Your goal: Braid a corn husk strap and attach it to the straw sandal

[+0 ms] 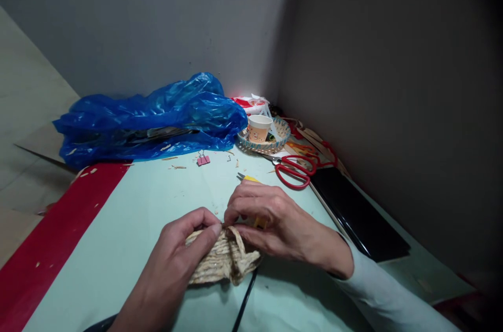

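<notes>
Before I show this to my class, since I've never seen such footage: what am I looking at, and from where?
There is no machine: these are a person's bare hands, filmed in one view by a camera worn on the head, looking forward and down. The left hand holds a piece of pale, twisted cord. The right hand has its fingertips at the upper edge; what they pinch is hidden. Farther back on the pale green table are a pink binder clip, red-handled scissors, a basket holding a paper cup, and blue plastic.
</notes>
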Action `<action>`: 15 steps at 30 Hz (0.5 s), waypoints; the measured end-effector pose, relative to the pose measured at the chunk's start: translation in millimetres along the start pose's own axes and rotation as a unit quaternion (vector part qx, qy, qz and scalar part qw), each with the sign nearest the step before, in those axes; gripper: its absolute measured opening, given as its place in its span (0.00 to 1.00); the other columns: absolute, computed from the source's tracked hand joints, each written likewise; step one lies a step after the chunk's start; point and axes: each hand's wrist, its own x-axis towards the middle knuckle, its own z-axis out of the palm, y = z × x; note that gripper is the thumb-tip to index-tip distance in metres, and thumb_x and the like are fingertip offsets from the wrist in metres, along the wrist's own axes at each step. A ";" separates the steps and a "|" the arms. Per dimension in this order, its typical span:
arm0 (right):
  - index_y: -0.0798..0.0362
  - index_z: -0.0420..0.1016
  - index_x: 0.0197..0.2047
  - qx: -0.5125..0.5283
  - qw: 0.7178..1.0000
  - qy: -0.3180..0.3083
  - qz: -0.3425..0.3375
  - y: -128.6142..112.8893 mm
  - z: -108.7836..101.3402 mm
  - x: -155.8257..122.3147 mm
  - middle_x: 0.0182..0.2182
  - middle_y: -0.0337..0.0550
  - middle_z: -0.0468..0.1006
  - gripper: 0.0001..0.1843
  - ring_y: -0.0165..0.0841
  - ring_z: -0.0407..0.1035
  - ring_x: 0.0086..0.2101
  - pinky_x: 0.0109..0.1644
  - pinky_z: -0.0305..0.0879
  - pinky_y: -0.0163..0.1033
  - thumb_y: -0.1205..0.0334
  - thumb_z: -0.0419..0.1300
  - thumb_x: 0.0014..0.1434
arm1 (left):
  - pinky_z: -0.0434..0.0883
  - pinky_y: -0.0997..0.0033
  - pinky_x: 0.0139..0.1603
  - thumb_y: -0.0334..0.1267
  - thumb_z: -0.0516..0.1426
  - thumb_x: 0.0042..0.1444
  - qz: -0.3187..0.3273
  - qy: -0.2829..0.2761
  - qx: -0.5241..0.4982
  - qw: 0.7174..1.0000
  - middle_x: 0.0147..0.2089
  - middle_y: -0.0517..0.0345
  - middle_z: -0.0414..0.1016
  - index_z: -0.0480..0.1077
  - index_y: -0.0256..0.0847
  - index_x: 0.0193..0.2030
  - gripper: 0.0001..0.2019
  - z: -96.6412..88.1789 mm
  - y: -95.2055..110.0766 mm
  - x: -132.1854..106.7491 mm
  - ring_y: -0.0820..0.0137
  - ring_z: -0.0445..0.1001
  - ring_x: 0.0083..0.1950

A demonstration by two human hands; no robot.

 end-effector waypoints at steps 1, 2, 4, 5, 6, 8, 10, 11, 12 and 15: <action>0.60 0.75 0.37 0.000 1.000 -0.001 -0.007 0.3 0.4 -0.1 0.33 0.44 0.73 0.03 0.32 0.64 0.35 0.40 0.61 0.35 0.71 0.60 0.61 | 0.59 0.75 0.30 0.48 0.57 0.55 0.004 -0.001 0.006 1.000 0.25 0.65 0.63 0.67 0.41 0.26 0.14 -0.1 -0.1 0.2 0.70 0.60 0.30; 0.59 0.75 0.37 0.000 1.000 -0.004 -0.013 0.5 0.4 -0.2 0.33 0.44 0.73 0.03 0.32 0.64 0.35 0.40 0.61 0.35 0.72 0.60 0.61 | 0.58 0.75 0.30 0.47 0.56 0.55 0.005 -0.004 0.011 1.000 0.25 0.65 0.63 0.67 0.41 0.26 0.14 -0.3 -0.4 0.1 0.70 0.60 0.30; 0.58 0.75 0.37 0.001 1.000 -0.016 -0.020 0.7 -0.4 -0.1 0.32 0.44 0.74 0.04 0.33 0.65 0.35 0.41 0.62 0.36 0.74 0.59 0.60 | 0.58 0.74 0.30 0.46 0.56 0.56 0.003 -0.012 0.014 1.000 0.25 0.65 0.62 0.66 0.41 0.26 0.13 -0.7 -1.4 -0.2 0.70 0.59 0.30; 0.58 0.75 0.37 0.001 0.999 -0.025 -0.022 0.7 -1.1 0.0 0.32 0.44 0.74 0.05 0.33 0.65 0.36 0.41 0.62 0.36 0.75 0.59 0.59 | 0.58 0.74 0.30 0.46 0.55 0.56 0.002 -0.016 0.015 1.000 0.25 0.65 0.62 0.66 0.41 0.26 0.13 -0.9 -2.0 -0.5 0.70 0.59 0.30; 0.58 0.74 0.37 0.001 0.999 -0.035 -0.023 0.5 -1.8 0.1 0.32 0.44 0.74 0.06 0.34 0.65 0.36 0.41 0.62 0.36 0.76 0.59 0.58 | 0.58 0.74 0.30 0.46 0.55 0.57 0.002 -0.021 0.017 1.000 0.25 0.65 0.61 0.65 0.41 0.26 0.13 -1.1 -2.8 -0.6 0.70 0.59 0.29; 0.58 0.74 0.37 -0.003 0.998 -0.056 -0.026 0.2 -3.1 0.1 0.32 0.45 0.74 0.08 0.34 0.65 0.36 0.42 0.62 0.36 0.78 0.58 0.56 | 0.58 0.74 0.29 0.45 0.55 0.56 0.005 -0.032 0.023 0.999 0.24 0.65 0.60 0.65 0.42 0.25 0.12 -1.5 -4.5 -0.4 0.70 0.59 0.29; 0.58 0.74 0.37 -0.013 0.997 -0.075 -0.033 0.0 -3.5 -0.2 0.32 0.44 0.73 0.09 0.34 0.65 0.36 0.42 0.62 0.36 0.79 0.57 0.55 | 0.59 0.74 0.29 0.44 0.55 0.56 0.007 -0.044 0.028 0.999 0.24 0.65 0.60 0.65 0.42 0.25 0.12 -1.9 -6.2 0.5 0.70 0.59 0.29; 0.58 0.73 0.37 -0.021 0.996 -0.084 -0.037 0.1 -3.4 -0.4 0.32 0.44 0.73 0.09 0.33 0.64 0.36 0.42 0.62 0.36 0.79 0.57 0.56 | 0.59 0.74 0.29 0.43 0.56 0.55 0.008 -0.049 0.030 0.998 0.24 0.65 0.61 0.65 0.42 0.25 0.11 -1.9 -7.0 1.1 0.70 0.59 0.29; 0.58 0.72 0.37 -0.030 0.994 -0.093 -0.040 0.3 -3.0 -0.7 0.32 0.43 0.72 0.09 0.33 0.64 0.36 0.42 0.62 0.36 0.79 0.56 0.56 | 0.60 0.74 0.30 0.43 0.56 0.55 0.010 -0.052 0.033 0.998 0.25 0.65 0.62 0.66 0.42 0.25 0.11 -1.9 -7.6 1.7 0.70 0.60 0.29; 0.56 0.71 0.36 -0.056 0.991 -0.117 -0.044 1.4 -1.3 -1.7 0.32 0.42 0.71 0.08 0.33 0.62 0.37 0.43 0.61 0.36 0.76 0.54 0.59 | 0.61 0.72 0.31 0.42 0.56 0.55 0.022 -0.053 0.053 0.997 0.27 0.62 0.65 0.66 0.42 0.25 0.10 -1.2 -9.1 3.4 0.68 0.63 0.31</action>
